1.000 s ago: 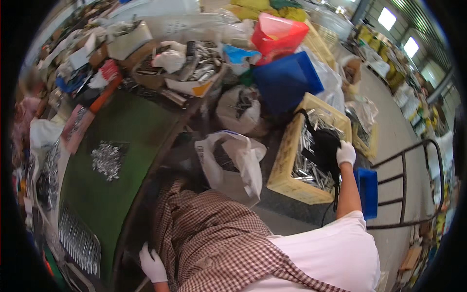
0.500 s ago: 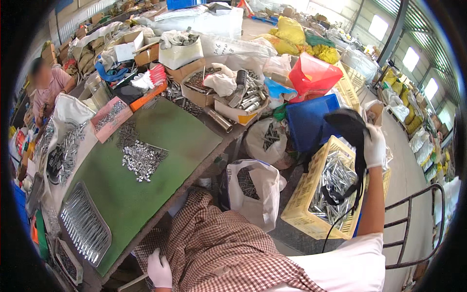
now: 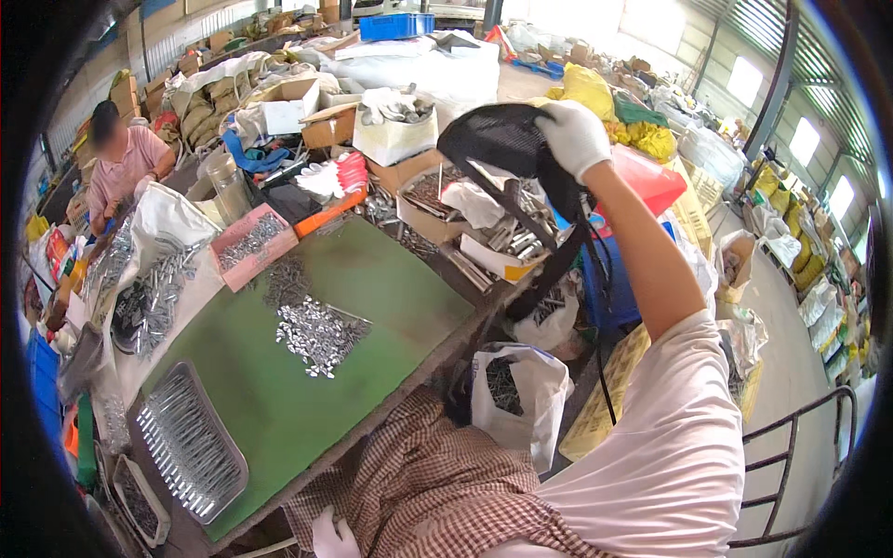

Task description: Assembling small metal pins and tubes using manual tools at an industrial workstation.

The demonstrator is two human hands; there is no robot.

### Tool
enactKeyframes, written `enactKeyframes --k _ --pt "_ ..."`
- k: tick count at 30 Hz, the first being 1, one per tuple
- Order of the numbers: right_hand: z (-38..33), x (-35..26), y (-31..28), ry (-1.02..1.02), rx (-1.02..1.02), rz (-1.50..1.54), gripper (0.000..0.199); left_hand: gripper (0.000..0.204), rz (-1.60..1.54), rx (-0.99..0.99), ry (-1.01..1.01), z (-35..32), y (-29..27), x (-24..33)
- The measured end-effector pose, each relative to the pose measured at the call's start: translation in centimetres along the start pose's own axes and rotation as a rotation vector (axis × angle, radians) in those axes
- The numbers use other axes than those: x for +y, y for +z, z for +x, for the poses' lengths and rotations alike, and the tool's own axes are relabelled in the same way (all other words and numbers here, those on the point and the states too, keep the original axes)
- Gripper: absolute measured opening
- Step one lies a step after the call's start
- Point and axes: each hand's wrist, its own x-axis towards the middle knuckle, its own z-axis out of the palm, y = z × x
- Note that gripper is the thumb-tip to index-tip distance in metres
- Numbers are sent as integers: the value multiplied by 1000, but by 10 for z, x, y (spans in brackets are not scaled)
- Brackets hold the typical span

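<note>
My right hand (image 3: 573,138), in a white glove, is raised at upper centre and closed on a black mesh cloth item with straps (image 3: 498,139). Its long straps and a thin cord hang down over the boxes behind; its exact kind is unclear. Low at the bottom edge, my left hand (image 3: 333,537), gloved too, rests beside the checked apron (image 3: 446,484) with fingers loosely apart and nothing visible in them. On the green work table (image 3: 391,316) lie a heap of small shiny metal pieces (image 3: 316,337) and a grey tray of bolts in rows (image 3: 193,446).
A pink box of metal parts (image 3: 253,249) sits at the table's far corner. Beside the table stand a white sack (image 3: 549,391) and a yellow crate (image 3: 595,409). A black metal rail (image 3: 791,437) is at right. A person (image 3: 126,158) sits at far left.
My right hand has lifted the black item up and leftward from above the yellow crate. The view has shifted, so the table appears further right. My left hand stays low by the apron.
</note>
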Motion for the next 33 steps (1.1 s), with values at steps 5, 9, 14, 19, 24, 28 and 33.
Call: enactKeyframes --k 5,9,14,19,24,28,33 --pt "10 -8 54 -2 -108 7 27 34 -21 28 3 -5 2 2" --pt "17 2 31 -48 -24 30 28 30 -36 -44 70 14 -9 13" --pt "7 32 -69 104 102 -26 36 27 -94 -93 388 67 -31 68" --pt "-43 81 -175 244 305 -122 39 36 -160 -61 987 153 -50 171" --pt "-116 117 -222 221 417 -297 35 30 -105 -22 1186 244 -37 296" --pt "-163 136 -271 271 430 -437 33 30 -40 90 1281 324 17 388" --pt "-193 124 -294 367 354 -410 32 34 293 59 1052 382 66 469"
